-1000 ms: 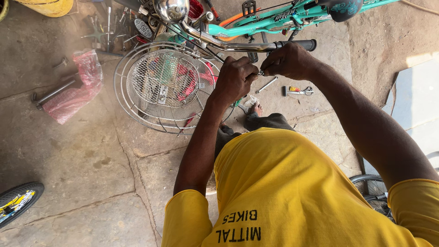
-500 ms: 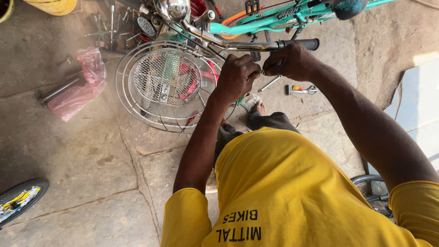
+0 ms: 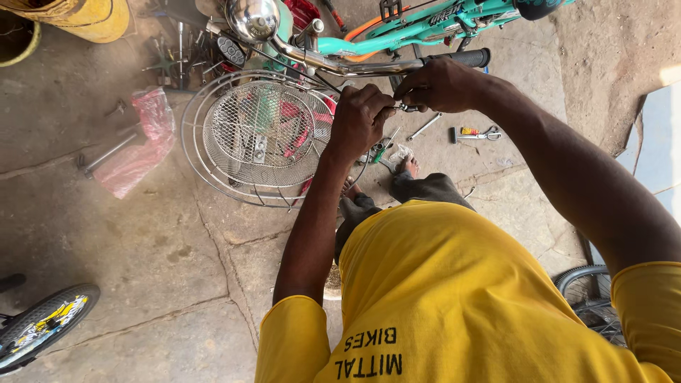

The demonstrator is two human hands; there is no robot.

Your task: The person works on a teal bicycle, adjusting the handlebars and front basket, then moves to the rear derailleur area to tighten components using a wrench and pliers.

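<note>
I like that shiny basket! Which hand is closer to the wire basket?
The left hand. It sits just beside the wire basket's rim, while the right hand is farther away, near the handlebar's black grip.

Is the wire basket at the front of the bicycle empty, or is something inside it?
Empty: through the mesh bottom of the wire basket only the bicycle parts and floor below show.

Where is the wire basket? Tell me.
In the head view the wire basket sits upper left of centre, on the front of the teal bike, just left of the left hand.
</note>
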